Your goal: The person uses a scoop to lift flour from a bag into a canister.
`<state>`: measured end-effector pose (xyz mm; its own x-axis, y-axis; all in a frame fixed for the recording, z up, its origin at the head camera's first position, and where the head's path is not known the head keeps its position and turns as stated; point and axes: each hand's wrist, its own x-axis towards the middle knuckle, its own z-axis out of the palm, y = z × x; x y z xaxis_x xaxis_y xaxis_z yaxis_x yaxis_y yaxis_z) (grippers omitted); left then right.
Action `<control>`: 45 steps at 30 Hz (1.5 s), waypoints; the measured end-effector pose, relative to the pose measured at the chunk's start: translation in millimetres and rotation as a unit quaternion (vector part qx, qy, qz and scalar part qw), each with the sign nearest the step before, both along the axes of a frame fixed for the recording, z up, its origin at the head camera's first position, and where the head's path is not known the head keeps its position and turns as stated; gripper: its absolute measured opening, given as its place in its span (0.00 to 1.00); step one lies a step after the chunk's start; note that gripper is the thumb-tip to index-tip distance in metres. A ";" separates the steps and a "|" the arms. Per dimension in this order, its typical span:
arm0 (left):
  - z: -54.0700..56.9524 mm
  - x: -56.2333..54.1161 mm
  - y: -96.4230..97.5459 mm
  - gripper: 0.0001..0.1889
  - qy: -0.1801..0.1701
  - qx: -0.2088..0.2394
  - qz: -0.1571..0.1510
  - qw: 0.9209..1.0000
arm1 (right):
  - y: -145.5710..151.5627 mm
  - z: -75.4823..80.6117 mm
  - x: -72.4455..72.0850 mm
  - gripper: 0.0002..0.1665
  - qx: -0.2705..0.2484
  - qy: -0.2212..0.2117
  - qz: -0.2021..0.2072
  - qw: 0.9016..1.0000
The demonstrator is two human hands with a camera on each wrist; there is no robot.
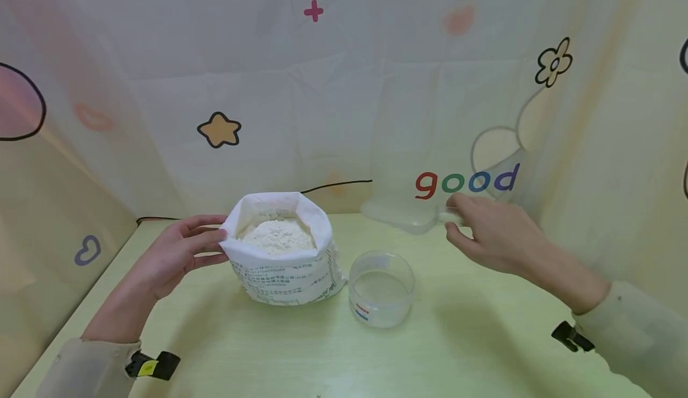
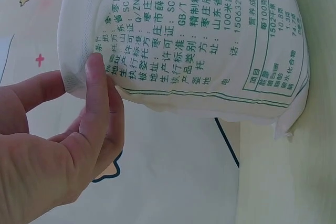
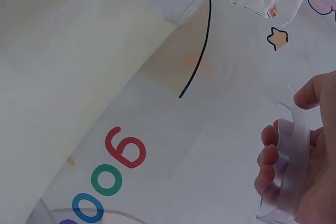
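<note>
A white cloth bag (image 1: 290, 278) with green print stands open on the table, its rim folded out, with white flour (image 1: 279, 235) heaped inside. My left hand (image 1: 188, 248) pinches the bag's rim at its left side; in the left wrist view the thumb and fingers (image 2: 97, 87) lie on either face of the rim. My right hand (image 1: 491, 230) grips the handle of a clear plastic scoop (image 1: 400, 214), held up over the table's back right. In the right wrist view the fingers curl round the clear handle (image 3: 286, 166). The scoop's bowl points left, toward the bag.
A round clear container (image 1: 381, 296) with a small red and blue label stands just right of the bag. Behind the table (image 1: 344, 362) hangs a pale printed curtain (image 1: 333, 105), which also lines both sides.
</note>
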<state>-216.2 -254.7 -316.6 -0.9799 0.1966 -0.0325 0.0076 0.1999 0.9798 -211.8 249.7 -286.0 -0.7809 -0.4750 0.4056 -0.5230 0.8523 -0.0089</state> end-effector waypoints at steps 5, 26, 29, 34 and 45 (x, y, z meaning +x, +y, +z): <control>0.5 0.0 -1.8 0.32 -0.007 0.018 -0.002 1.000 | -11.7 11.6 0.3 0.14 0.006 -0.006 0.015 1.000; 1.1 -2.0 -1.7 0.32 -0.012 0.027 -0.004 1.000 | -53.6 50.1 -3.0 0.12 0.056 0.004 0.060 0.997; 0.7 -2.7 -1.5 0.32 -0.011 0.023 -0.005 1.000 | -58.4 54.3 -3.5 0.11 0.068 0.003 0.063 0.996; -0.8 -4.7 -1.8 0.32 -0.007 0.024 -0.010 1.000 | -65.4 60.3 -5.0 0.12 0.086 -0.008 0.060 0.994; -1.3 -3.7 -2.2 0.32 -0.005 0.012 -0.005 1.000 | -76.9 68.8 -9.5 0.13 0.110 -0.016 0.065 0.992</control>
<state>-219.9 -257.0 -317.9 -0.9775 0.2079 -0.0367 0.0004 0.1756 0.9845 -221.3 172.8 -217.1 -0.7179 -0.6469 0.2572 -0.6309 0.7608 0.1524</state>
